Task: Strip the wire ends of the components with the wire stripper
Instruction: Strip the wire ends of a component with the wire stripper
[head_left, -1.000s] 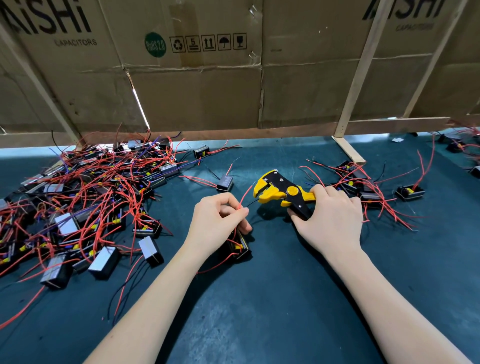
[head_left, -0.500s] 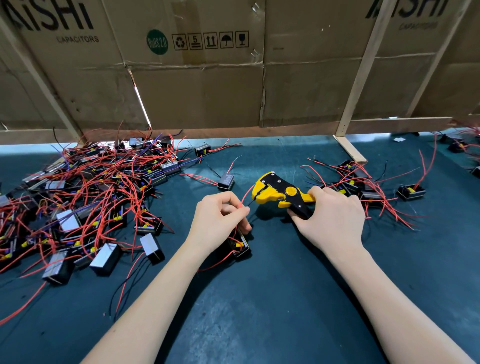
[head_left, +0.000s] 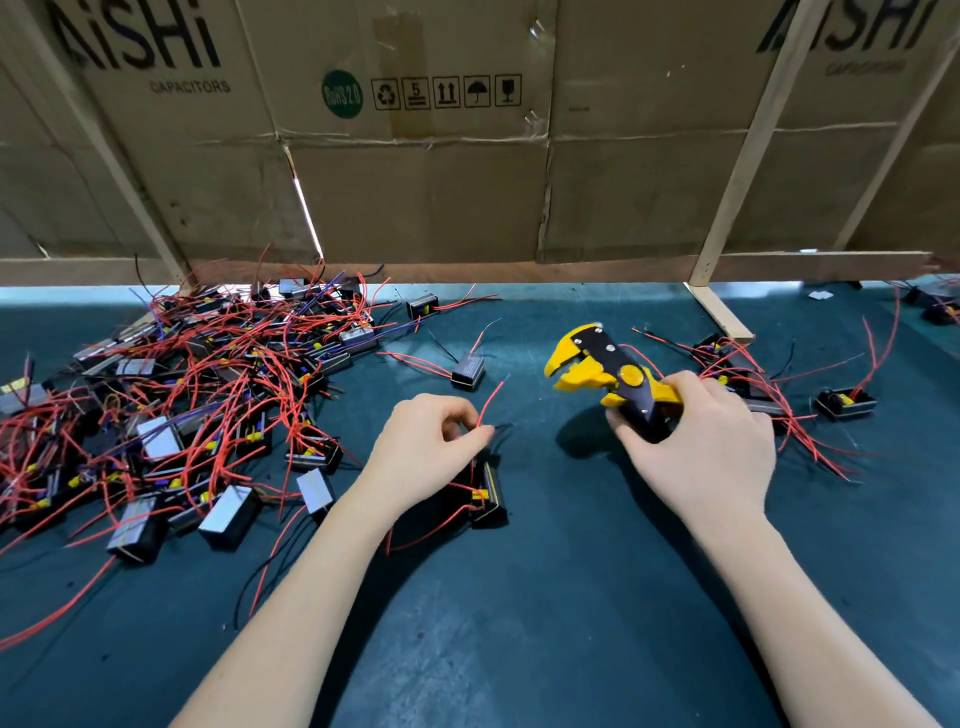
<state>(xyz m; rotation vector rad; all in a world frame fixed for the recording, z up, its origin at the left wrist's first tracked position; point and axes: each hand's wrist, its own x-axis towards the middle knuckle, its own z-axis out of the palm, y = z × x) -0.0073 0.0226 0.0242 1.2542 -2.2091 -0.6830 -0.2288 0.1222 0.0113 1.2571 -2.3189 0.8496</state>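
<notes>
Between strips, by the look of it: stripper (head_left: 605, 378) held apart from the wire (head_left: 489, 402), mouth agape and empty. Right hand (head_left: 701, 447) curled round the handles, fingers wrapped tight, tool lifted off the mat (head_left: 519, 623) and pointing away to the left. Left hand (head_left: 431, 447) pinching the red wire between thumb and forefinger, free end arcing up just past the fingertips; a thin black lead poking out beside them too. Component (head_left: 488, 493) lying under and just beside the left fingers, on the mat, wires trailing from it.

Likely needed next: wire tip fed squarely into the open mouth, only a short length past the blades, then a firm squeeze of the handles. Whether this red end was already bared, too small to tell.

Stripper hard plastic, glossy yellow over black plates with bright rivets, beak-shaped head. Wire thin, springy, smooth red insulation holding a curve. Component a small black block with yellow tabs and a taped face. Mat dark teal, faintly scuffed. Unsorted pile (head_left: 182, 405) well to the left of the left fingers, a smaller heap (head_left: 753, 374) just beyond the right fingers.
</notes>
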